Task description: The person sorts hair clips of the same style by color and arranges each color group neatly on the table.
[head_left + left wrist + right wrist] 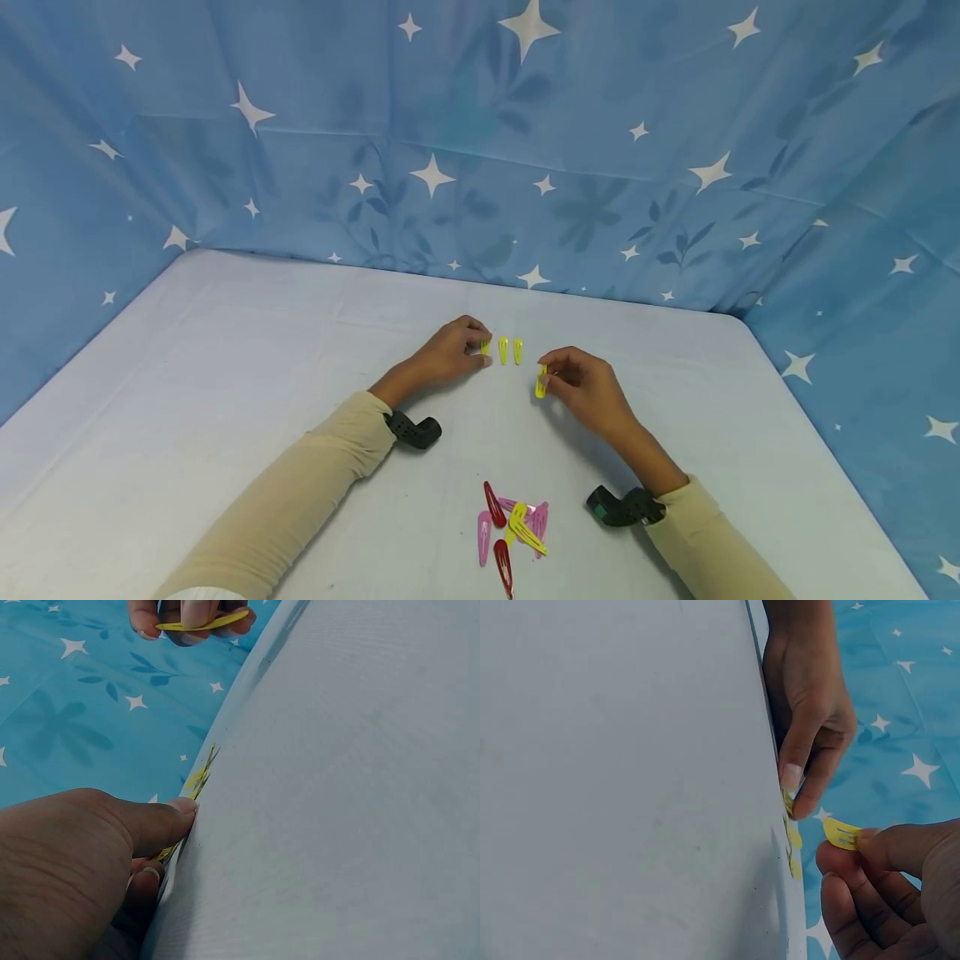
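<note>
My left hand [452, 352] pinches a yellow hair clip [484, 347] down at the white table, at the left end of a short row. Two more yellow clips [503, 351] stand side by side just right of it. My right hand [588, 387] holds another yellow hair clip [541, 382] between thumb and fingers, raised over the table to the right of the row. In the right wrist view this held clip [842, 834] shows its slotted face, thumb on one end. The left wrist view shows the left thumb [169, 823] partly covering its clip.
Nearer the body lies a loose pile of snap clips: yellow [528, 533], dark red [503, 567] and pink [483, 537], some overlapping. A black camera [416, 431] is strapped on each wrist. Behind the white table [300, 333] hangs a blue curtain [465, 125] with white stars.
</note>
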`<state>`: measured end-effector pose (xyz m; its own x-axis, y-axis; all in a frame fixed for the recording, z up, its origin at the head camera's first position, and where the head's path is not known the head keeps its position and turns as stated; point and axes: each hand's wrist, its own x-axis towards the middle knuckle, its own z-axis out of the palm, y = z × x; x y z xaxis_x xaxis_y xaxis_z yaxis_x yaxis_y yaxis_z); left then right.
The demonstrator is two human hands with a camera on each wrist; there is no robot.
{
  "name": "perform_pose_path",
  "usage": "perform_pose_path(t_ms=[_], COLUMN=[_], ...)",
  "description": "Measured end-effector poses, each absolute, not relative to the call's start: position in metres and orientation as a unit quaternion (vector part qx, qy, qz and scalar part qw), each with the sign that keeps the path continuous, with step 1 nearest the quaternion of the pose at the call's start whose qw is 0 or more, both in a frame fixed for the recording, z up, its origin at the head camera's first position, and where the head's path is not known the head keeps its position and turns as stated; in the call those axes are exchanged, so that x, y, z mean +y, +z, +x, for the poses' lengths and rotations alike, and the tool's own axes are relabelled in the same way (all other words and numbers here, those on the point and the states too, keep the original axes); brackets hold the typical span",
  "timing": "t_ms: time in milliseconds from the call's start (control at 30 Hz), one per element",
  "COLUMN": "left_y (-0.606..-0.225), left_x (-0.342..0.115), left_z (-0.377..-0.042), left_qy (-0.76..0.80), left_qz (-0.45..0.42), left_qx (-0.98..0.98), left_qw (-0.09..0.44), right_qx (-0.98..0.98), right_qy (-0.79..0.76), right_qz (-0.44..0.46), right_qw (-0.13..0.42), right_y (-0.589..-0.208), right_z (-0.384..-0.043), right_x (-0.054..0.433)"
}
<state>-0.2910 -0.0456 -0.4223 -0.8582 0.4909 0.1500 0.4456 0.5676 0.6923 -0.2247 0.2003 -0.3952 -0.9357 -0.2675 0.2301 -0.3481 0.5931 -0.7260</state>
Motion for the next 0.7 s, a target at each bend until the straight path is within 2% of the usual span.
perform_pose_path(t_ms=[700], left_y=[-0.421], left_x=[-0.046], left_z=[-0.291], left_qy=[0.387], left_qz=[0.265], left_qx=[0.882], left_qw=[0.034], right_qx=[-0.897], right_qy=[0.416], right_qz=[0.144], right_qw=[0.025], right_y=[-0.397], right_z=[-0.257], right_x=[0.198])
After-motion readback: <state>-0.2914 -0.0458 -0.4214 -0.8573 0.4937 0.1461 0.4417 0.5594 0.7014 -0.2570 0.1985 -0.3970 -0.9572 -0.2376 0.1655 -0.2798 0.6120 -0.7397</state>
